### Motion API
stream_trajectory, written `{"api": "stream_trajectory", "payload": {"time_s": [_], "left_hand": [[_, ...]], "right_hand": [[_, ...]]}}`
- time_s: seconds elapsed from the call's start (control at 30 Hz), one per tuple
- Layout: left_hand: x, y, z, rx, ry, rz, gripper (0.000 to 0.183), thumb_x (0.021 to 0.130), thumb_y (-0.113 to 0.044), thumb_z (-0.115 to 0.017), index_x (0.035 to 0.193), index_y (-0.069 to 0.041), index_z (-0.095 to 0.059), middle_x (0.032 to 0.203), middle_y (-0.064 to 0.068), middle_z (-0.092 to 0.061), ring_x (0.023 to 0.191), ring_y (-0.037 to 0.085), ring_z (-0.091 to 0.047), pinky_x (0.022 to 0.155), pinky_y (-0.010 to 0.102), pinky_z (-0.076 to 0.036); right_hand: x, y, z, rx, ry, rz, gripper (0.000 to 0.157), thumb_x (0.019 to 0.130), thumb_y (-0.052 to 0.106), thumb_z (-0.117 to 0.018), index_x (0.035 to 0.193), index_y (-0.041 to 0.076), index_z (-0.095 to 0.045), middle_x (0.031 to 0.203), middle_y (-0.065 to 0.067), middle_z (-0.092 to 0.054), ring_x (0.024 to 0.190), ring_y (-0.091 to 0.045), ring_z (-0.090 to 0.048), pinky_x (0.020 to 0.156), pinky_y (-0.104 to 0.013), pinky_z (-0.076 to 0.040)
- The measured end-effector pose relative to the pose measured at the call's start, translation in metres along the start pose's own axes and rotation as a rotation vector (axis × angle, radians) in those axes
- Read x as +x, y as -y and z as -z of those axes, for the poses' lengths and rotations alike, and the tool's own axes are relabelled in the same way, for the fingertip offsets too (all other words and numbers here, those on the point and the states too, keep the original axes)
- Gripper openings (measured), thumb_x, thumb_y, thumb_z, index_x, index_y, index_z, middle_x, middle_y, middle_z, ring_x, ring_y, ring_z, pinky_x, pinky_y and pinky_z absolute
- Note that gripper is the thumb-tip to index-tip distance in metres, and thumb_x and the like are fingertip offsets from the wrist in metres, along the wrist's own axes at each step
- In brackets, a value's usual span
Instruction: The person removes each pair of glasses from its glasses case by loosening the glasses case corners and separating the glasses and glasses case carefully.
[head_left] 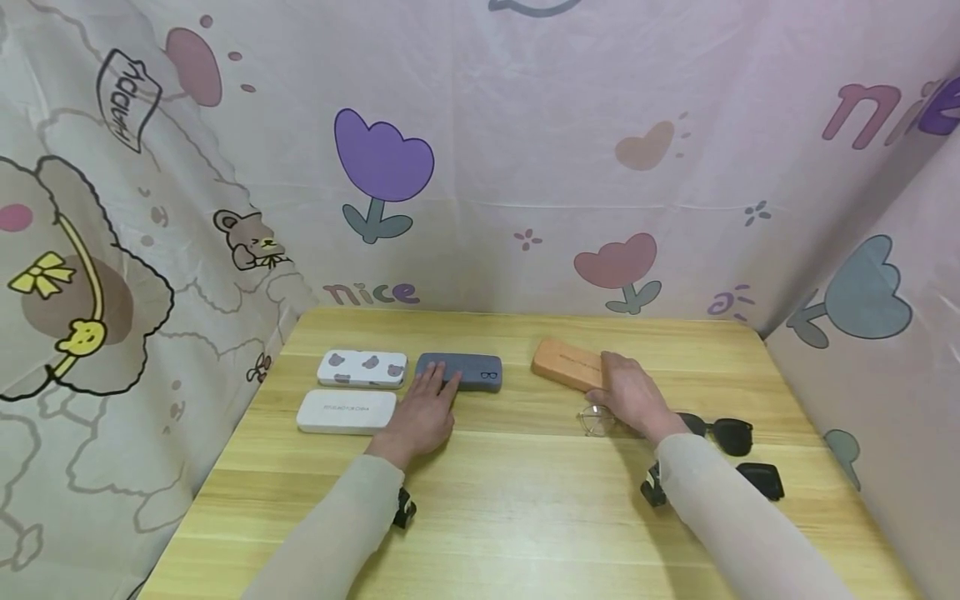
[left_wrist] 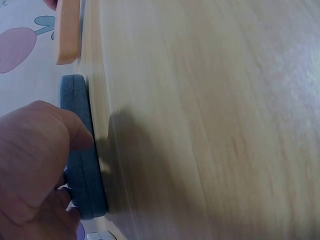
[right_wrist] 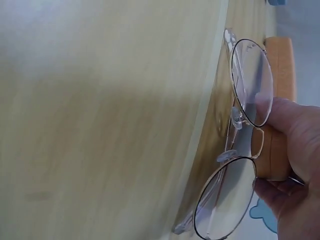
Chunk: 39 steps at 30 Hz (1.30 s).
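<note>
My left hand (head_left: 422,417) lies over the left half of a blue-grey glasses case (head_left: 474,372). Its fingers reach across the lid, and in the left wrist view the thumb (left_wrist: 80,132) bends against the long front side. An orange glasses case (head_left: 566,360) sits to the right, its right end gripped by my right hand (head_left: 633,396), thumb along the front and fingers behind. Just before that hand are thin-rimmed round eyeglasses (head_left: 597,421). The right wrist view has their metal rim (right_wrist: 232,75) overlapping the orange case. Both cases look closed.
Left of the blue-grey case are a bear-print white case (head_left: 363,368) and a plain white case (head_left: 347,411). Black sunglasses (head_left: 732,435) and another dark pair (head_left: 762,481) lie right, beside the right forearm. Printed curtains (head_left: 480,250) surround the wooden table (head_left: 517,517).
</note>
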<state>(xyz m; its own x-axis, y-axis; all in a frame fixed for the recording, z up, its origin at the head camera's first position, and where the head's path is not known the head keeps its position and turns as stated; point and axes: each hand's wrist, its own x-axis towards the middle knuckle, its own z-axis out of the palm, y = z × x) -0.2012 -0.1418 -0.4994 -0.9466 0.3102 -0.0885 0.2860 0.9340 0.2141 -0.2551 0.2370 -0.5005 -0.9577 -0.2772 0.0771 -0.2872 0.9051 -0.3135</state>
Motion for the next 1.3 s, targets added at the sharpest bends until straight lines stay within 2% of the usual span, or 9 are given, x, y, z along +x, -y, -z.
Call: {"api": "stream_trajectory", "payload": {"time_s": [0.13, 0.3, 0.43, 0.5, 0.63, 0.83, 0.97, 1.13, 1.3], "left_hand": [[0.001, 0.001, 0.000, -0.008, 0.008, 0.003, 0.064, 0.108, -0.021, -0.045, 0.168, -0.013, -0.025, 0.175, 0.021, -0.010, 0.163, 0.038, -0.007, 0.132, 0.051, -0.011], [0.000, 0.002, -0.001, -0.026, 0.009, -0.004, 0.066, 0.107, -0.020, -0.045, 0.169, -0.012, -0.023, 0.176, 0.021, -0.009, 0.164, 0.037, -0.005, 0.132, 0.051, -0.010], [-0.003, 0.003, -0.001, -0.029, -0.007, -0.015, 0.067, 0.106, -0.020, -0.046, 0.168, -0.011, -0.023, 0.176, 0.021, -0.010, 0.164, 0.037, -0.006, 0.132, 0.052, -0.011], [-0.004, 0.003, -0.001, -0.026, -0.025, -0.027, 0.067, 0.106, -0.021, -0.046, 0.168, -0.009, -0.024, 0.175, 0.021, -0.011, 0.164, 0.038, -0.008, 0.132, 0.052, -0.012], [-0.008, 0.000, -0.003, -0.021, -0.067, -0.065, 0.065, 0.108, -0.024, -0.047, 0.167, -0.008, -0.026, 0.175, 0.018, -0.015, 0.163, 0.036, -0.012, 0.132, 0.051, -0.014], [-0.018, -0.011, -0.006, -0.066, -0.171, -0.200, 0.070, 0.106, -0.033, -0.060, 0.165, -0.007, -0.033, 0.173, 0.017, -0.025, 0.161, 0.035, -0.023, 0.129, 0.053, -0.025], [-0.026, -0.019, -0.011, -0.099, -0.172, -0.274, 0.078, 0.102, -0.042, -0.067, 0.164, -0.008, -0.035, 0.172, 0.015, -0.030, 0.160, 0.036, -0.027, 0.127, 0.055, -0.028], [-0.033, -0.022, -0.021, -0.101, -0.143, -0.288, 0.083, 0.099, -0.050, -0.070, 0.163, -0.008, -0.039, 0.171, 0.014, -0.033, 0.159, 0.034, -0.030, 0.127, 0.051, -0.029], [-0.037, -0.021, -0.030, -0.098, -0.142, -0.266, 0.088, 0.095, -0.052, -0.075, 0.163, -0.009, -0.039, 0.168, 0.012, -0.037, 0.155, 0.032, -0.036, 0.126, 0.048, -0.034]], "right_hand": [[-0.005, 0.005, 0.005, 0.010, -0.025, 0.036, 0.051, 0.089, 0.030, -0.086, 0.120, 0.002, -0.056, 0.097, -0.006, -0.060, 0.088, -0.027, -0.060, 0.075, -0.046, -0.054], [-0.015, 0.018, 0.012, 0.030, -0.052, 0.084, 0.051, 0.088, 0.029, -0.087, 0.120, 0.004, -0.055, 0.099, -0.008, -0.062, 0.099, -0.035, -0.064, 0.082, -0.052, -0.056], [-0.025, 0.032, 0.013, 0.020, -0.065, 0.123, 0.067, 0.090, 0.029, -0.085, 0.139, -0.001, -0.051, 0.123, -0.019, -0.065, 0.120, -0.044, -0.062, 0.101, -0.059, -0.053], [-0.030, 0.039, 0.012, 0.016, -0.061, 0.139, 0.077, 0.092, 0.030, -0.083, 0.149, -0.003, -0.045, 0.138, -0.024, -0.061, 0.131, -0.046, -0.057, 0.110, -0.061, -0.048], [-0.039, 0.052, 0.009, 0.006, -0.043, 0.171, 0.083, 0.093, 0.032, -0.082, 0.155, -0.004, -0.041, 0.154, -0.026, -0.052, 0.141, -0.046, -0.050, 0.118, -0.060, -0.040], [-0.051, 0.069, -0.004, -0.008, -0.043, 0.239, 0.086, 0.092, 0.035, -0.082, 0.157, -0.004, -0.041, 0.159, -0.025, -0.048, 0.145, -0.045, -0.047, 0.121, -0.057, -0.037], [-0.058, 0.079, -0.015, -0.011, -0.044, 0.255, 0.086, 0.091, 0.036, -0.083, 0.156, -0.003, -0.043, 0.157, -0.024, -0.050, 0.144, -0.042, -0.050, 0.118, -0.057, -0.041], [-0.067, 0.090, -0.026, -0.025, -0.015, 0.277, 0.084, 0.092, 0.040, -0.082, 0.155, -0.002, -0.046, 0.156, -0.022, -0.052, 0.143, -0.041, -0.052, 0.117, -0.057, -0.043], [-0.075, 0.097, -0.036, -0.017, 0.012, 0.281, 0.082, 0.093, 0.043, -0.080, 0.156, 0.001, -0.047, 0.155, -0.021, -0.053, 0.142, -0.039, -0.053, 0.118, -0.054, -0.043]]}}
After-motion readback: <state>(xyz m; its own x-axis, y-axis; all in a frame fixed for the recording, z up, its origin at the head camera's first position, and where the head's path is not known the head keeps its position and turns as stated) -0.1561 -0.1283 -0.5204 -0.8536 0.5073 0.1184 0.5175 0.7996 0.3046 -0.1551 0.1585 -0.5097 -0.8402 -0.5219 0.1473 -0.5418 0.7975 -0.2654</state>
